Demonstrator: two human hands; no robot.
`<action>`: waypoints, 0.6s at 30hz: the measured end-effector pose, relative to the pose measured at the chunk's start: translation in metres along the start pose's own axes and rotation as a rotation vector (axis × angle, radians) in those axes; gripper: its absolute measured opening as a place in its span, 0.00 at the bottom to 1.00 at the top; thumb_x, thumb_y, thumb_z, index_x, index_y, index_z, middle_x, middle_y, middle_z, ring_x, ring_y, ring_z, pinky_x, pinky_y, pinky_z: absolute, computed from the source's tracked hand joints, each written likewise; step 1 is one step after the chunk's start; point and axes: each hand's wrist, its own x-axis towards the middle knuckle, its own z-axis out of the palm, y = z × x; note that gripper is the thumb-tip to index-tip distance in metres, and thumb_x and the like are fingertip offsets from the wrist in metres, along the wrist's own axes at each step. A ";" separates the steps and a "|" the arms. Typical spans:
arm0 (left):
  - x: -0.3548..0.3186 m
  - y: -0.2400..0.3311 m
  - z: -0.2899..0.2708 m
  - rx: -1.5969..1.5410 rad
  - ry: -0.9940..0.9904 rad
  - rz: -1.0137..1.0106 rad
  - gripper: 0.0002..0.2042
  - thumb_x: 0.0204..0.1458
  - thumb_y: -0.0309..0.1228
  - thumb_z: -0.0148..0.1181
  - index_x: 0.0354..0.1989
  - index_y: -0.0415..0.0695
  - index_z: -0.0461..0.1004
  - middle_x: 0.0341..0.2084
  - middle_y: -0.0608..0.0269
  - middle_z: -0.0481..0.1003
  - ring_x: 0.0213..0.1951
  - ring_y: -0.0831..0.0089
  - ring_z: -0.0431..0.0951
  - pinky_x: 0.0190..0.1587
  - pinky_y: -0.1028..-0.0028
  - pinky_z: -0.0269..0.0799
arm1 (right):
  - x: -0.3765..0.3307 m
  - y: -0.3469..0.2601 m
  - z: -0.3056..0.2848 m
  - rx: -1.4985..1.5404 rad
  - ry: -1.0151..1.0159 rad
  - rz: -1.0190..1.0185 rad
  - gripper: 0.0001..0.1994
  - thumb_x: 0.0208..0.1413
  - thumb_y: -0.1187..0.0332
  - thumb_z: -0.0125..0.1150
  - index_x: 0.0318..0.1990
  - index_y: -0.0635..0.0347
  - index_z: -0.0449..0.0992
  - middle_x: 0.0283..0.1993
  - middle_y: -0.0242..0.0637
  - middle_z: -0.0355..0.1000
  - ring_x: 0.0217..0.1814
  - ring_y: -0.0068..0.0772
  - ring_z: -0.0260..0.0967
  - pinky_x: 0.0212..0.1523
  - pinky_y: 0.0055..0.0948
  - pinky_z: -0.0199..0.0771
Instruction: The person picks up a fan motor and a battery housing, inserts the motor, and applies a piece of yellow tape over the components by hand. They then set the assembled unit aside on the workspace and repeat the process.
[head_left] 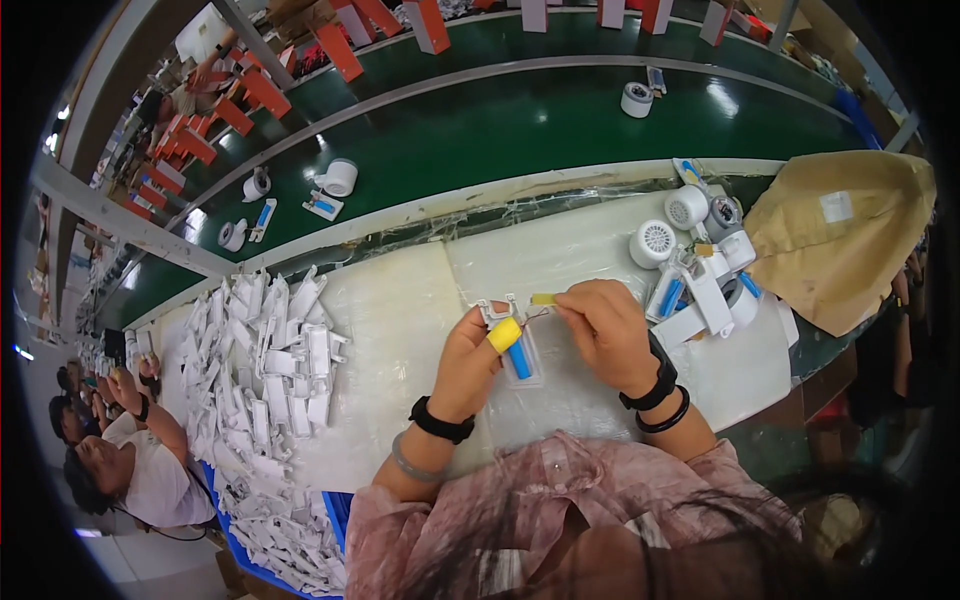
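My left hand (468, 362), with a yellow wrap on its thumb, grips a white plastic casing (535, 372) above the table. A blue cylindrical battery (519, 360) lies lengthwise inside this casing. Between the fingertips of my right hand (608, 325) is a small yellowish flat piece (543, 299), pinched by one end. Thin wires (537, 314) run from this piece down toward the casing. The piece hovers just right of the casing's far end. My left fingers hide part of the casing.
Loose white casings (270, 350) are heaped at left, above a blue bin (225, 510) full of more. At right lie white round fan-like heads (686, 207) and battery handles, beside brown paper (835, 245). Beyond runs a green conveyor (480, 125) carrying white parts. Co-workers sit at left.
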 end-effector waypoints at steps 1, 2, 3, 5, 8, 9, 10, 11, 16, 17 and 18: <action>-0.001 0.000 0.004 -0.166 -0.005 -0.074 0.13 0.59 0.27 0.53 0.52 0.46 0.64 0.43 0.51 0.75 0.41 0.62 0.79 0.45 0.66 0.76 | 0.000 0.000 0.000 -0.034 0.052 -0.020 0.10 0.46 0.79 0.65 0.37 0.60 0.76 0.35 0.38 0.74 0.35 0.41 0.71 0.36 0.34 0.70; -0.006 0.011 0.013 -0.162 -0.104 -0.054 0.10 0.62 0.29 0.50 0.51 0.47 0.65 0.43 0.51 0.75 0.41 0.60 0.79 0.44 0.65 0.76 | 0.000 -0.001 0.001 -0.024 0.047 -0.015 0.10 0.46 0.79 0.65 0.37 0.60 0.76 0.35 0.38 0.74 0.35 0.41 0.71 0.36 0.34 0.70; -0.006 0.009 0.011 -0.162 -0.091 -0.058 0.10 0.62 0.29 0.50 0.51 0.47 0.65 0.43 0.51 0.75 0.41 0.60 0.79 0.44 0.65 0.76 | -0.001 -0.002 0.001 0.002 0.060 0.003 0.11 0.45 0.80 0.65 0.38 0.60 0.76 0.35 0.38 0.74 0.35 0.41 0.71 0.36 0.34 0.70; -0.006 0.005 0.006 -0.090 -0.161 0.012 0.12 0.62 0.29 0.48 0.53 0.47 0.64 0.41 0.52 0.75 0.39 0.64 0.79 0.43 0.66 0.76 | -0.003 -0.002 0.004 0.036 0.062 0.013 0.11 0.45 0.81 0.65 0.38 0.60 0.76 0.35 0.38 0.74 0.36 0.41 0.71 0.36 0.34 0.71; -0.012 0.001 0.008 0.060 -0.094 -0.016 0.15 0.61 0.27 0.47 0.57 0.45 0.61 0.38 0.55 0.74 0.34 0.69 0.77 0.40 0.69 0.76 | -0.012 -0.008 0.009 0.234 0.026 0.097 0.12 0.45 0.82 0.65 0.39 0.60 0.76 0.36 0.37 0.75 0.36 0.40 0.72 0.37 0.34 0.71; -0.013 0.001 0.009 0.055 -0.089 -0.015 0.15 0.61 0.27 0.47 0.57 0.45 0.61 0.38 0.55 0.74 0.34 0.69 0.77 0.40 0.69 0.76 | -0.011 -0.011 0.010 0.263 -0.002 0.064 0.13 0.44 0.82 0.65 0.39 0.60 0.76 0.36 0.38 0.75 0.36 0.40 0.72 0.38 0.34 0.71; -0.015 0.002 0.011 0.089 -0.112 0.041 0.16 0.61 0.24 0.46 0.57 0.43 0.60 0.36 0.58 0.73 0.30 0.73 0.75 0.35 0.73 0.74 | -0.011 -0.013 0.012 0.294 -0.029 0.032 0.13 0.44 0.82 0.66 0.39 0.60 0.76 0.36 0.38 0.75 0.36 0.40 0.72 0.38 0.33 0.71; -0.016 0.002 0.011 0.124 -0.137 0.096 0.17 0.60 0.21 0.46 0.58 0.41 0.59 0.34 0.61 0.72 0.27 0.78 0.72 0.29 0.76 0.72 | -0.011 -0.014 0.014 0.297 -0.036 0.032 0.13 0.44 0.82 0.66 0.39 0.60 0.76 0.36 0.38 0.75 0.36 0.40 0.72 0.38 0.33 0.71; -0.020 0.003 0.004 0.104 -0.145 0.072 0.19 0.57 0.19 0.44 0.58 0.40 0.58 0.34 0.61 0.71 0.27 0.78 0.71 0.29 0.77 0.72 | -0.010 -0.015 0.019 0.206 -0.053 -0.043 0.13 0.43 0.81 0.67 0.38 0.59 0.77 0.37 0.38 0.77 0.34 0.40 0.72 0.39 0.33 0.71; -0.020 0.002 0.003 0.125 -0.130 0.061 0.19 0.57 0.20 0.44 0.58 0.41 0.58 0.33 0.62 0.71 0.27 0.77 0.71 0.30 0.75 0.72 | -0.011 -0.015 0.020 0.208 -0.056 -0.044 0.13 0.43 0.81 0.67 0.38 0.59 0.77 0.37 0.38 0.77 0.34 0.40 0.72 0.39 0.33 0.71; -0.020 0.002 0.002 0.123 -0.126 0.061 0.19 0.57 0.20 0.44 0.58 0.41 0.58 0.33 0.62 0.71 0.27 0.77 0.71 0.30 0.75 0.72 | -0.011 -0.014 0.020 0.197 -0.068 -0.061 0.13 0.41 0.81 0.67 0.37 0.58 0.77 0.37 0.37 0.76 0.35 0.39 0.72 0.39 0.33 0.70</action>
